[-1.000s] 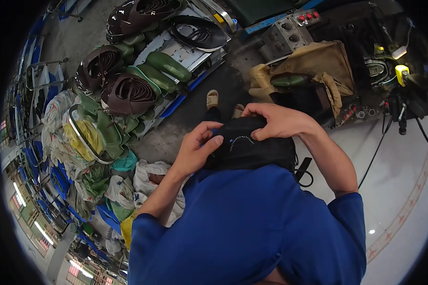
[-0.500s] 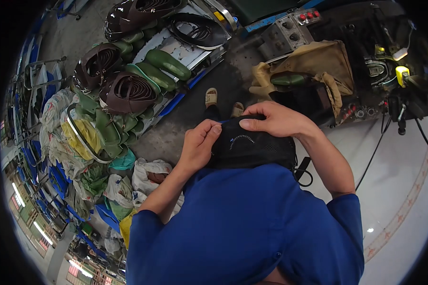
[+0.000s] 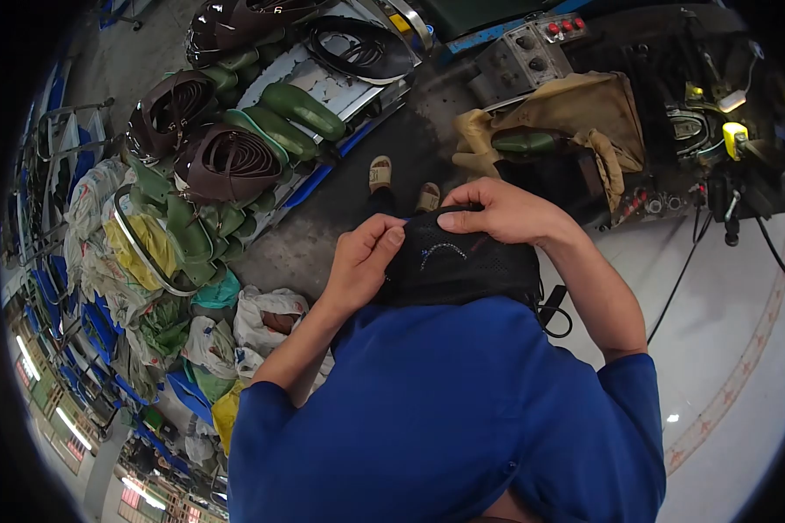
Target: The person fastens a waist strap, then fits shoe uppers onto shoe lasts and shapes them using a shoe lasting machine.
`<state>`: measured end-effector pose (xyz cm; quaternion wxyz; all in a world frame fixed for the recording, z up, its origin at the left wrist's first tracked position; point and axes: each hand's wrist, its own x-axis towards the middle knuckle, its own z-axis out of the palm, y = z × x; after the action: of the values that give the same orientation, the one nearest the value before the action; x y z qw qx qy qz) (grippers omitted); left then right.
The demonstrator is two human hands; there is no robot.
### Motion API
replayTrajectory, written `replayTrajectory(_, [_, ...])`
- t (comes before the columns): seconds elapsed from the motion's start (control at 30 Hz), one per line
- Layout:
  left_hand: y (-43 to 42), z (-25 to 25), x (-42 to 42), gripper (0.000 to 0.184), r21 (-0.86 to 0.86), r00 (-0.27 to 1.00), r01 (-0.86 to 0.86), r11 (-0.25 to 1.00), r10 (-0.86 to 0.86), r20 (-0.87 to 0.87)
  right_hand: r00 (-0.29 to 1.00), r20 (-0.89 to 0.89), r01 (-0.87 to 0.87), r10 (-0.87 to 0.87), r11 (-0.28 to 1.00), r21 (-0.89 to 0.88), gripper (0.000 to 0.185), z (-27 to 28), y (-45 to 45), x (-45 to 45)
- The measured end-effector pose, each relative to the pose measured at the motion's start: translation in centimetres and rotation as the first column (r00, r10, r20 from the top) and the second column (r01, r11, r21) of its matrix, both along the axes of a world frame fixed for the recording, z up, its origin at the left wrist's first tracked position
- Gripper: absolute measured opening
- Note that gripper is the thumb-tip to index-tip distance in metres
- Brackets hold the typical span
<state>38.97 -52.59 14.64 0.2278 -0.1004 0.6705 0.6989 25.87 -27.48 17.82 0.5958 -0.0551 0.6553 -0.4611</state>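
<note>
A black waist bag (image 3: 462, 270) with a mesh-like panel and a small curved pale mark lies against the front of my blue shirt (image 3: 436, 392). My left hand (image 3: 364, 261) pinches the bag's upper edge on the left, thumb pressed on the index finger. On the other side of that edge, my right hand (image 3: 506, 213) grips the black fabric between thumb and curled fingers. A bit of blue shows at the edge near my left fingertips. The bag's inside is hidden.
Green shoe lasts (image 3: 301, 113) and coiled dark brown strips (image 3: 231, 166) sit on a cart at left. Plastic bags (image 3: 209, 344) are heaped below it. At right stands a machine with red buttons (image 3: 567, 28); brown cloth (image 3: 575, 109) surrounds another green last (image 3: 532, 142).
The view has shifted slightly, so the surroundings sit a little further left. Both hands keep their hold on the bag's upper edge with hardly any movement.
</note>
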Motion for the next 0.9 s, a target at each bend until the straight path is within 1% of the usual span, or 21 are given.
replayTrajectory(0.07, [-0.2, 0.0, 0.2, 0.023, 0.034, 1.0, 0.016, 0.999, -0.017, 0.021, 0.999, -0.034, -0.015, 0.015, 1.0, -0.011, 0.034, 0.0, 0.0, 0.1])
replayTrajectory(0.13, [-0.3, -0.4, 0.6, 0.024, 0.079, 0.999, -0.027, 0.997, 0.029, -0.024, 0.997, -0.068, -0.023, 0.022, 1.0, -0.02, 0.035, 0.3, -0.1, 0.2])
replayTrajectory(0.2, [-0.7, -0.3, 1.0, 0.025, 0.078, 1.0, -0.003, 0.997, 0.003, -0.001, 0.992, -0.104, -0.066, 0.068, 0.998, 0.026, 0.038, 1.1, -0.4, 0.0])
replayTrajectory(0.27, [-0.9, -0.4, 1.3, 0.026, 0.076, 0.999, 0.03, 0.997, -0.032, 0.022, 0.992, -0.113, -0.054, 0.058, 0.998, 0.033, 0.04, 0.6, -0.5, 0.2])
replayTrajectory(0.33, [-0.9, -1.4, 1.7, 0.025, 0.081, 0.997, -0.027, 0.996, 0.033, -0.071, 0.992, -0.117, -0.043, 0.048, 0.998, 0.038, 0.042, 0.2, -0.6, 0.4])
replayTrajectory(0.4, [-0.9, -1.7, 2.0, 0.025, 0.089, 0.998, -0.031, 0.996, 0.035, -0.052, 0.981, -0.172, -0.09, 0.093, 0.996, 0.03, 0.043, 0.0, -0.7, 0.4])
replayTrajectory(0.5, [-0.9, -2.2, 2.2, 0.025, 0.109, 0.998, -0.05, 0.993, 0.054, -0.031, 0.988, -0.135, -0.064, 0.074, 0.995, 0.077, 0.045, 0.0, -0.9, 0.7])
replayTrajectory(0.57, [-0.9, -2.0, 2.0, 0.026, 0.118, 0.998, -0.054, 0.992, 0.058, -0.027, 0.989, -0.14, -0.029, 0.039, 0.997, 0.072, 0.046, 0.1, -1.0, 0.9])
replayTrajectory(0.63, [-0.8, -1.6, 1.7, 0.026, 0.044, 0.995, -0.065, 0.997, 0.069, -0.074, 0.989, -0.146, 0.001, 0.009, 0.998, 0.065, 0.047, 0.2, -1.0, 1.0])
replayTrajectory(0.73, [-1.0, -2.3, 1.8, 0.027, 0.037, 0.996, -0.064, 0.997, 0.066, -0.062, 0.991, -0.13, 0.016, -0.004, 0.996, 0.093, 0.049, 0.6, -1.1, 0.9])
replayTrajectory(0.8, [-1.0, -2.6, 1.9, 0.027, 0.02, 0.996, -0.056, 0.998, 0.057, -0.063, 0.995, -0.097, 0.012, 0.002, 0.99, 0.143, 0.05, 1.4, -1.2, 0.7])
replayTrajectory(0.87, [-1.1, -2.7, 1.9, 0.027, 0.004, 0.997, -0.05, 0.999, 0.05, -0.064, 0.994, -0.112, 0.016, 0.001, 0.99, 0.144, 0.05, 1.2, -1.1, 0.8])
replayTrajectory(0.9, [-1.3, -2.6, 1.9, 0.027, 0.016, 0.998, -0.042, 0.999, 0.043, -0.038, 0.992, -0.125, 0.016, 0.003, 0.989, 0.145, 0.051, 1.0, -1.1, 0.9])
